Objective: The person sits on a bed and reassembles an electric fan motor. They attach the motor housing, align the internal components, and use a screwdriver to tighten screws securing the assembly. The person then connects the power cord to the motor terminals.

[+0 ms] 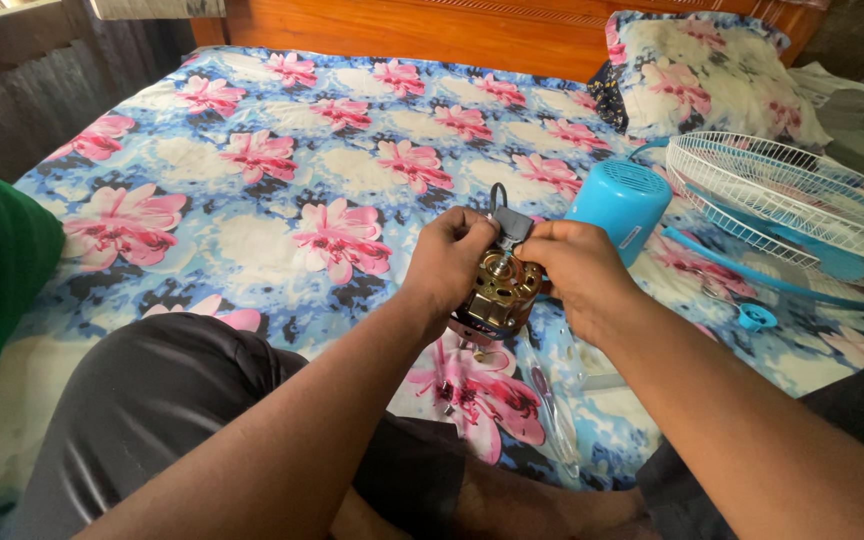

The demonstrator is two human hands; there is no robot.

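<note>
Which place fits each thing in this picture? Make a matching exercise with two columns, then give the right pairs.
1 fan motor
2 blue motor cover
3 white fan grille
4 floral pillow

A by the wooden headboard, far right
B between both hands
C on the bed, just beyond the right hand
D lying at the right edge, over the blue blade

Pairs: 1-B, 2-C, 3-D, 4-A. The left hand grips the motor too.

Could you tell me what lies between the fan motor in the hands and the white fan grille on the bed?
In the head view, the blue motor housing lies on the bedsheet between the fan motor and the white fan grille.
</note>
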